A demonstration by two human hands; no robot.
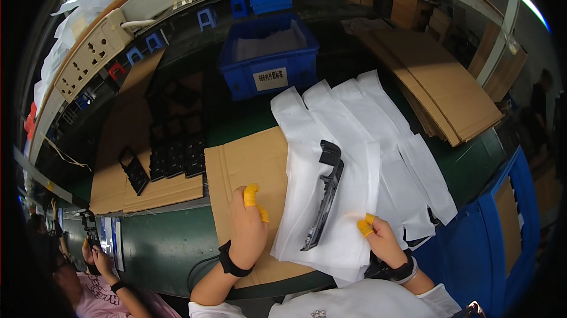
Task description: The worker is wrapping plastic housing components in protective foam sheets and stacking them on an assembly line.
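Note:
A black plastic part [323,200], long and narrow with a bent head, lies slantwise on a white foam sheet [295,223]. My left hand [248,229] hovers left of the sheet, above cardboard, with yellow finger covers on its bent fingers. Those fingers are apart and nothing shows in them. At the sheet's right edge, my right hand [385,241] pinches the foam between thumb and forefinger, which also wear yellow covers. More white foam sheets [407,164] overlap to the right.
Several black frames [177,155] lie on cardboard at the left. A blue bin [269,61] stands at the back; stacked cardboard [440,81] is at the far right. A power strip [94,52] hangs on the rail. Another person's hands [97,256] work at lower left.

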